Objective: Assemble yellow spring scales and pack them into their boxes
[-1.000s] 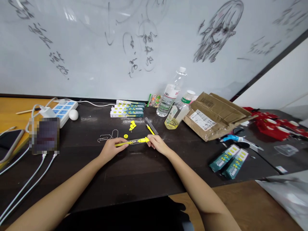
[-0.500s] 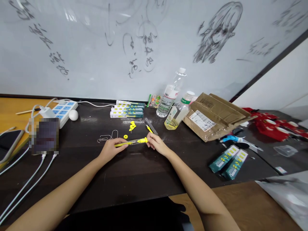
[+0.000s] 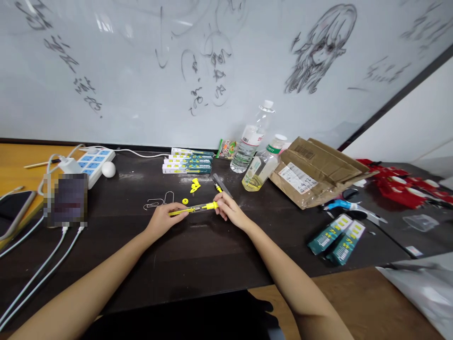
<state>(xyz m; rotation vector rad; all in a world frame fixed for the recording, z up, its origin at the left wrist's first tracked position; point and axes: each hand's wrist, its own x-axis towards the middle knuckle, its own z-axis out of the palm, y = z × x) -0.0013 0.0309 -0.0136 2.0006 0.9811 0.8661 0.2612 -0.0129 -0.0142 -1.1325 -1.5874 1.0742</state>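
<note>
While both hands grip it, yellow pen sits at frame centre, low over dark table. Left hand pinches tip end; right hand closed on yellow cap end. Change vs 1 s ago: right hand crept slightly up-left, pen barely shifted, so likely fine fitting, no big move. Nearby: yellow ring, paper clips, boxes behind. Bottles, cardboard pkg right of centre; power strip upper left; whiteboard w/ scribbles across top.
</note>
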